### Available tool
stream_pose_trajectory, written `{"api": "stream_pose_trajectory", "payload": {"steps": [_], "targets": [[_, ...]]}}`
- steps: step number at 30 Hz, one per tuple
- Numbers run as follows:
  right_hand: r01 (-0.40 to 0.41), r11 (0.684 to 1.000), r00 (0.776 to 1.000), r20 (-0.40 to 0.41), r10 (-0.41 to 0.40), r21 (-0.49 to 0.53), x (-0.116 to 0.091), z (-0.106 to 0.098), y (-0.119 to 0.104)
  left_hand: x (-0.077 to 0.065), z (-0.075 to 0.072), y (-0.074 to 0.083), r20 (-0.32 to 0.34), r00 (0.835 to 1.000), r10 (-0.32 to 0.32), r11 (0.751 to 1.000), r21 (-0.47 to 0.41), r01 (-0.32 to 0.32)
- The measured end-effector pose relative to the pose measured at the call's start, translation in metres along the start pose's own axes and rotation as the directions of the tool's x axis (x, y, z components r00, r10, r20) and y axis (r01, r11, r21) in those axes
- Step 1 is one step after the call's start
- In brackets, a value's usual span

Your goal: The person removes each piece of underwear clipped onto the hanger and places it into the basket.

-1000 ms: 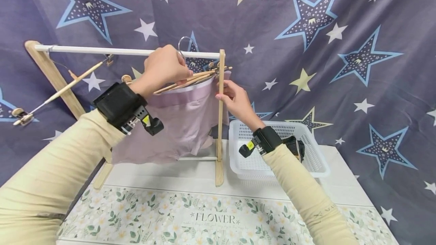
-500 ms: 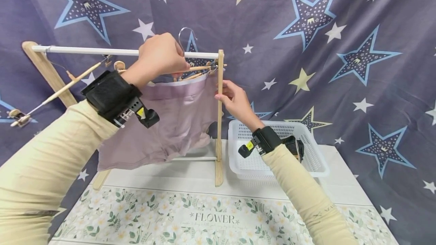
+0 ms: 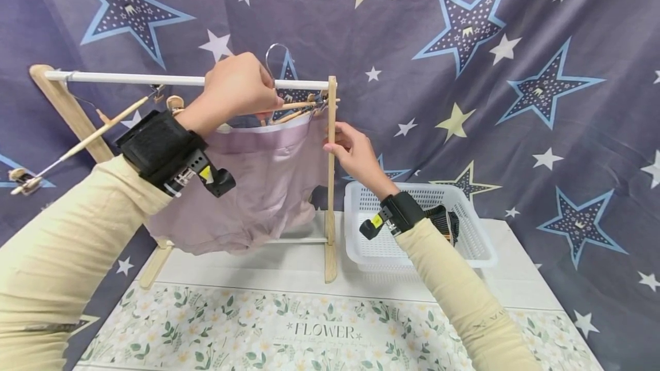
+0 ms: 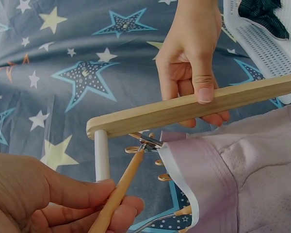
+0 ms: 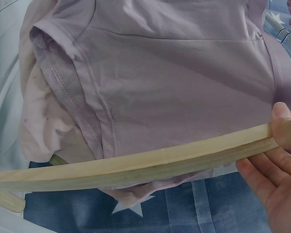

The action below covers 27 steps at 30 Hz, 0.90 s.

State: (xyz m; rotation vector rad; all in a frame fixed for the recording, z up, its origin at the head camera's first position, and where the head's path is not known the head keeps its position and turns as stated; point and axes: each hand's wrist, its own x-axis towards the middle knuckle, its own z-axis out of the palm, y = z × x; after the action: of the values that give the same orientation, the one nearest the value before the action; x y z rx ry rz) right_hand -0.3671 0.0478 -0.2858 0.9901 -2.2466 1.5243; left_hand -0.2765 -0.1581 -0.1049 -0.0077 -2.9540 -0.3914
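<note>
My left hand (image 3: 238,87) pinches the bar of a wooden clip hanger (image 4: 117,194) between thumb and fingers, in front of the rack's white rod (image 3: 134,78). The hanger's metal hook (image 3: 277,46) rises above the rod. Pale mauve shorts (image 3: 258,182) hang from it by the waistband, and a metal clip (image 4: 150,142) shows at the waistband's end in the left wrist view. With thumb in front and fingers behind, my right hand (image 3: 358,153) holds the rack's right wooden post (image 3: 332,188). The shorts hang just left of that post.
Another wooden clip hanger (image 3: 95,136) hangs at the rod's left end, near the left post (image 3: 77,110). Right of the rack stands a white perforated basket (image 3: 356,245) with dark striped cloth (image 3: 443,223) inside. A flower-print mat (image 3: 309,325) covers the table's front; a starry curtain (image 3: 402,85) hangs behind.
My left hand has moved slightly left and up with the hanger, so the hook stands higher over the rod. The shorts have shifted left. My right hand stays on the post.
</note>
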Motion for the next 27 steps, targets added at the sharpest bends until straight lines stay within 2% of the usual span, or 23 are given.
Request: {"api": "stream_pose_trajectory", "payload": {"steps": [9,16,27], "targets": [[-0.013,1.0,1.0,0.006,0.013,0.004,0.0,0.001,-0.001,-0.009,0.007,-0.011,0.029,0.999,0.038,0.996,0.081,-0.04],[-0.015,1.0,1.0,0.0,0.015,0.004,-0.001,0.001,-0.001,-0.021,0.006,-0.02,0.024,0.998,0.059,0.997,0.054,-0.06],[-0.013,1.0,1.0,0.01,0.013,-0.004,-0.001,0.0,-0.002,-0.035,-0.009,-0.036,-0.004,0.997,0.076,0.997,-0.001,-0.076]]}}
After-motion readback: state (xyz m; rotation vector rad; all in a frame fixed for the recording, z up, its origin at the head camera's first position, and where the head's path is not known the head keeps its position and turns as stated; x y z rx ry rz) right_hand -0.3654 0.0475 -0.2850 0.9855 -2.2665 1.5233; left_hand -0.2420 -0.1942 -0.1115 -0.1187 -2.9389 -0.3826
